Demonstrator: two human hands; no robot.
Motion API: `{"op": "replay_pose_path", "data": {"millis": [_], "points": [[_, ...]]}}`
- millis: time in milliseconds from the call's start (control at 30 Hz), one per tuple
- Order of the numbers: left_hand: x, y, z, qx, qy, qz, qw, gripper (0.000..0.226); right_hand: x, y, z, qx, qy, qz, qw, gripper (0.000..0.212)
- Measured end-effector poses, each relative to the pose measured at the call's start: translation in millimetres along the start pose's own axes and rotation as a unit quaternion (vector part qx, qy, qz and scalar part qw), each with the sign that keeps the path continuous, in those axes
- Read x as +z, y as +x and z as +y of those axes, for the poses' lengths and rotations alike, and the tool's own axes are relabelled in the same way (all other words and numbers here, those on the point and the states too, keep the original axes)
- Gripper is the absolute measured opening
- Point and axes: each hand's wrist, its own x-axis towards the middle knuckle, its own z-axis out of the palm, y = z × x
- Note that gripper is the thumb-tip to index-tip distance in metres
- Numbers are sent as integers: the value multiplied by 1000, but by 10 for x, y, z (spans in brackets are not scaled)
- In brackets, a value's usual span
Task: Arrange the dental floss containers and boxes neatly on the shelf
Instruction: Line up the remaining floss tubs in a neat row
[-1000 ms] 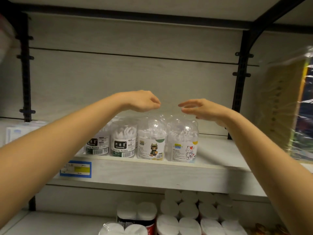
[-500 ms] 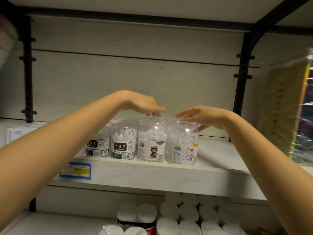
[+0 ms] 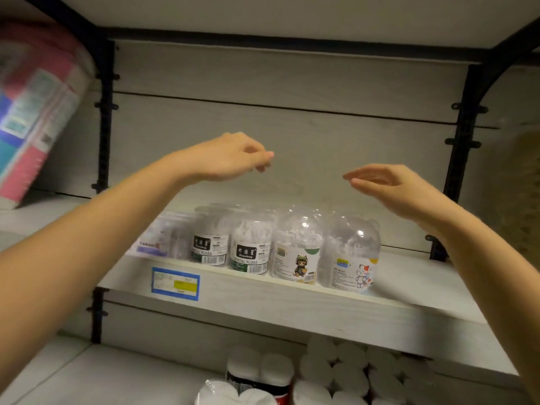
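Several clear dental floss containers stand in a row at the front of the grey shelf (image 3: 415,287). Two have dark green labels (image 3: 249,252), one shows a cat figure (image 3: 298,258), and the rightmost shows a white cat (image 3: 352,261). A flat clear floss box (image 3: 155,241) lies at the left end, partly behind my forearm. My left hand (image 3: 233,157) hovers well above the containers, fingers loosely curled, holding nothing. My right hand (image 3: 388,185) hovers above the rightmost container, fingers spread, empty.
A blue-framed price tag (image 3: 175,283) is stuck to the shelf's front edge. Pink and blue packs (image 3: 32,112) lean at the upper left. White rolls (image 3: 336,372) fill the shelf below. Black uprights (image 3: 460,159) frame the bay.
Both hands have lifted off the container tops and moved apart. The view has shifted, so the shelf sits lower in frame.
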Motion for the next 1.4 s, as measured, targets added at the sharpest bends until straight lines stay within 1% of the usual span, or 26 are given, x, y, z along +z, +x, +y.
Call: {"op": "replay_pose_path", "data": {"millis": [67,100,167,233,300,400,467,533,633,900,1067,1100,1133,1200,1267,1333,1400], "points": [[-129,-197,-210,-10,4,25,1000,32,45,-63,-221,-50,-15,8,999,21],[-174,-287,-322,-19,18,19,999,30,88,-95,-353,-68,-24,-5,997,21],[-213,-437,-529,-39,50,-25,998,31,211,-122,-617,-97,-63,-42,992,23],[-210,-540,-683,-46,59,-86,993,36,377,-104,-845,-116,-128,-77,982,28],[-177,-611,-773,-38,43,-132,990,43,562,-83,-1015,-114,-190,-99,970,34],[-112,-628,-870,-2,20,-160,987,47,782,-66,-1153,-79,-256,-107,957,42],[-74,-616,-928,29,20,-160,987,48,870,-71,-1200,-53,-283,-118,950,45],[-45,-585,-990,57,15,-142,988,48,925,-83,-1230,-27,-296,-129,946,45],[-29,-542,-1038,83,1,-114,990,47,954,-94,-1248,-14,-316,-124,941,42],[2,-501,-1047,101,0,-73,992,48,987,-133,-1285,1,-360,-106,927,41],[-24,-540,-1029,89,3,-86,992,52,990,-157,-1311,18,-350,-120,929,44],[-52,-581,-1032,81,-5,-85,993,55,988,-180,-1315,19,-338,-119,933,45],[-87,-630,-1050,71,-19,-66,995,56,977,-214,-1313,18,-320,-110,941,47],[-176,-768,-1165,47,-64,21,997,50,948,-320,-1297,2,-270,-64,961,54],[-225,-915,-1382,9,-141,110,984,42,889,-493,-1268,-6,-187,3,982,61],[-216,-1067,-1638,-63,-207,157,964,43,841,-652,-1178,17,-87,73,993,57],[-159,-1191,-1852,-135,-276,173,936,47,770,-753,-958,64,15,171,983,48]]}}
